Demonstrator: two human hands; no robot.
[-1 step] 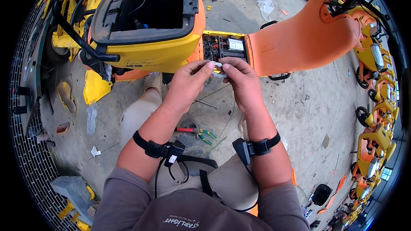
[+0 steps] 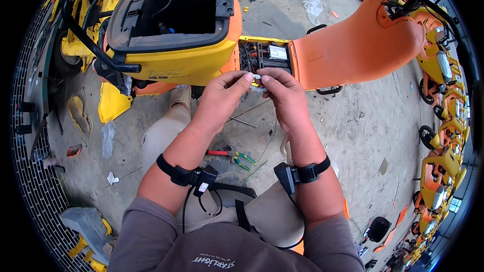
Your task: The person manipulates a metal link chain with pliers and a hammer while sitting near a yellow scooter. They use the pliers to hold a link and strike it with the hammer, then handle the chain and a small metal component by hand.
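Between the fingertips of both hands is a small silvery metal piece (image 2: 257,76), too small to name. My left hand (image 2: 228,90) pinches its left side with thumb and forefinger. The right thumb and forefinger of my right hand (image 2: 282,89) close on its other side. Something clear and crinkled (image 2: 258,89) shows just below the fingertips. Just beyond the hands is the uncovered floor compartment (image 2: 264,55) of a yellow and orange scooter (image 2: 196,63), with wires and a silver box (image 2: 277,52) inside.
Red-handled pliers (image 2: 218,152) and green-handled pliers (image 2: 244,159) lie on the concrete floor below my hands, near a thin metal rod (image 2: 243,121). Yellow body panels (image 2: 113,102) lie at the left. A row of scooters (image 2: 438,161) lines the right side.
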